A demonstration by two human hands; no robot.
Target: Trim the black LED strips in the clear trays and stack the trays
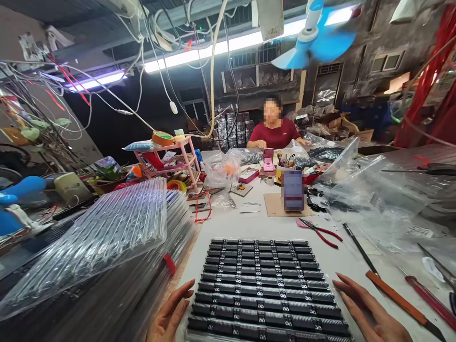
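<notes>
A clear tray [265,289] filled with rows of black, finned parts lies flat on the white table in front of me. My left hand [171,311] is at the tray's left edge, fingers apart and pointing forward, holding nothing. Beside the right edge is my right hand [368,308], its fingers spread and slightly bent, also with nothing in it. Whether either hand touches the tray is hard to tell. To the left rises a stack of clear ribbed plastic trays [117,218].
Red-handled pliers [322,232], a black pen-like tool [359,247], an orange-handled knife [399,297] and a red screwdriver [431,299] lie at the right. A phone [294,191] stands beyond the tray. A person [274,133] sits across the table, near plastic bags [377,190].
</notes>
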